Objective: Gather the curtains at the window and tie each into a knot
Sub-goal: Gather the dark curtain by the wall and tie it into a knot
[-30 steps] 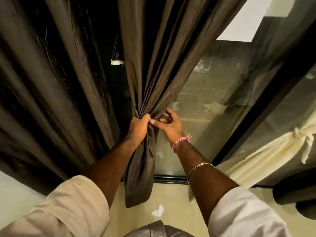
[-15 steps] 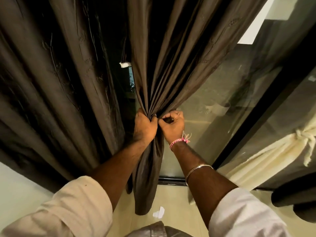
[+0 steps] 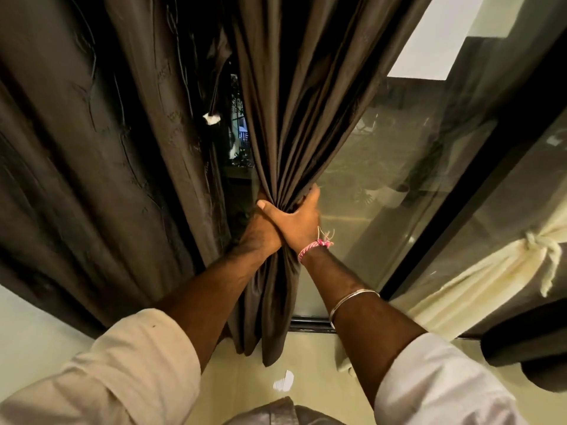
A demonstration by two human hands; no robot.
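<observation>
Hidden: the left hand (image 3: pixel 260 237) lay mostly under the right hand (image 3: pixel 294 222), so its fingers could not be made out; its grip cannot be told. The tops of both curtains ran out of view.
Hands: the right hand was wrapped round the gathered curtain (image 3: pixel 294 124), thumb across the front, fingers curled behind the folds.
Gathered curtain: dark brown, smooth with a slight sheen, pinched into tight pleats at the hands, fanning out above; its tail (image 3: pixel 267 317) hung below them to just above the floor, in front of the window glass (image 3: pixel 383 179).
Second curtain: to the left hung a dark curtain (image 3: pixel 92 148), loose, with a crinkled, embroidered surface.
Reflection: the glass was murky with reflections.
Cream curtain: at right, a cream curtain (image 3: pixel 478 277) was already knotted.
Wrist: a pink thread band (image 3: pixel 313 248) and a metal bangle (image 3: pixel 352 299).
</observation>
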